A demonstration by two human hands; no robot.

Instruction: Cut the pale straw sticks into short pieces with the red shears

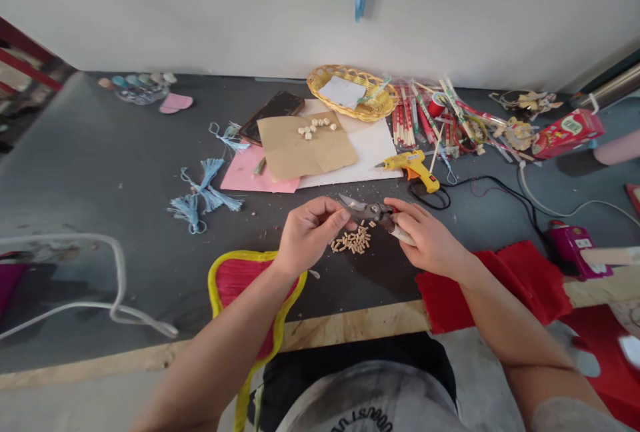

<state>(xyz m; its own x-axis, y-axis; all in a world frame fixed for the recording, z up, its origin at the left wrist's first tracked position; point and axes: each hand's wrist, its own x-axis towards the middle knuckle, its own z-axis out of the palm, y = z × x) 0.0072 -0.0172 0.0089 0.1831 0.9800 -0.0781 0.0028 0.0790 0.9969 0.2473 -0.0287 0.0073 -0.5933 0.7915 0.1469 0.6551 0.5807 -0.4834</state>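
My right hand (431, 237) grips the pale handle of a pair of pruning shears (374, 211), whose blades point left. At the blade end, my left hand (314, 229) is closed with thumb and forefinger pinched together. Whatever they hold, if anything, is too small or hidden to name. Just below the shears lies a loose pile of short, cut wooden pieces (356, 240) on the dark tabletop (135, 205). A red pad with a yellow border (245, 279) lies partly under my left forearm.
Behind my hands lie brown paper (280, 152) with small whitish pieces, a yellow glue gun (415, 167), and a wicker basket (320, 75). Blue tassels (205, 189) lie left. Wrapped sticks (404, 122), a juice carton (567, 133), cords and red cloth (520, 282) occupy the right.
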